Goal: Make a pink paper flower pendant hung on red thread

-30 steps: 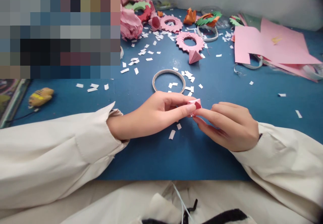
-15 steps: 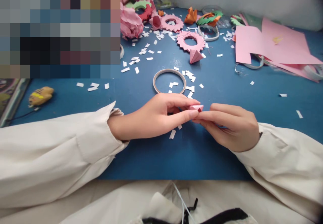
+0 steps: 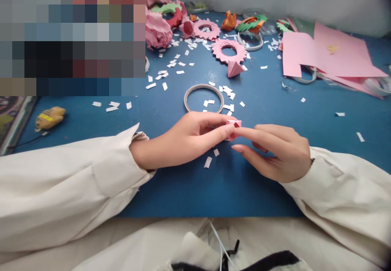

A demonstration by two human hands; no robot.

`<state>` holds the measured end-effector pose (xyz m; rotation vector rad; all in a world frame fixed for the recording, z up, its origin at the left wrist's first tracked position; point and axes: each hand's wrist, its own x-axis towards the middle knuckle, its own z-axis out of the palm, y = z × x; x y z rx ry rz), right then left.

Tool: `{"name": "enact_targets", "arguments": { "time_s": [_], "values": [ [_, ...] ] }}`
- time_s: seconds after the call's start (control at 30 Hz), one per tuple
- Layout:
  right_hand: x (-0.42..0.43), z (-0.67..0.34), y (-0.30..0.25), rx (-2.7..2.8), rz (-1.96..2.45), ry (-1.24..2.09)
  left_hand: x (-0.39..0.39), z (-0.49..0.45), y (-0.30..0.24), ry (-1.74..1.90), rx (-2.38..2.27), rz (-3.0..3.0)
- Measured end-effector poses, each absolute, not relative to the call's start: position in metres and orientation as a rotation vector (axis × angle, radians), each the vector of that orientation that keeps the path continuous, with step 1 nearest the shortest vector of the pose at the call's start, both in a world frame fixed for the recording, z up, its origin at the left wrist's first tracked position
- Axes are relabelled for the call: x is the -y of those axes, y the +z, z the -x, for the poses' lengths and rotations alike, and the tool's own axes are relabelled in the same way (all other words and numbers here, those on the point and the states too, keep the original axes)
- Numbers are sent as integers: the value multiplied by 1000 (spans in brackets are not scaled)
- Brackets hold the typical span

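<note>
A small folded pink paper piece [image 3: 233, 125] sits between the fingertips of both hands, just above the blue table [image 3: 183, 181]. My left hand [image 3: 186, 139] pinches it from the left with thumb and fingers closed. My right hand [image 3: 275, 150] meets it from the right, its forefinger and thumb pressed on the piece and the other fingers curled. Both arms wear cream sleeves and rest on the table.
A tape ring [image 3: 204, 98] lies just behind the hands among white paper scraps. Farther back are pink paper rings [image 3: 229, 50], a pink paper cone [image 3: 234, 69], pink sheets [image 3: 324, 55] at right, orange and green paper pieces [image 3: 250, 22]. A small yellow toy [image 3: 49, 117] lies left.
The pink piece has been turned and shifted slightly between the fingertips. My right hand's fingers have changed their hold. The arms stay where they were.
</note>
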<state>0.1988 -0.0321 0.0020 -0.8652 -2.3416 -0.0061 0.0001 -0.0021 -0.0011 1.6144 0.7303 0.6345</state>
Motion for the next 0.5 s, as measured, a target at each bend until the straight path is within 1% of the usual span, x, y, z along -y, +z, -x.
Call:
{"name": "enact_targets", "arguments": {
  "time_s": [0.2,0.5],
  "values": [
    [32,-202,5,2401,831,-178,0,0,0,648,-711,-1577],
    [31,-201,4,2438,855,-243,2,0,1,600,-692,-1527]
  ]
}}
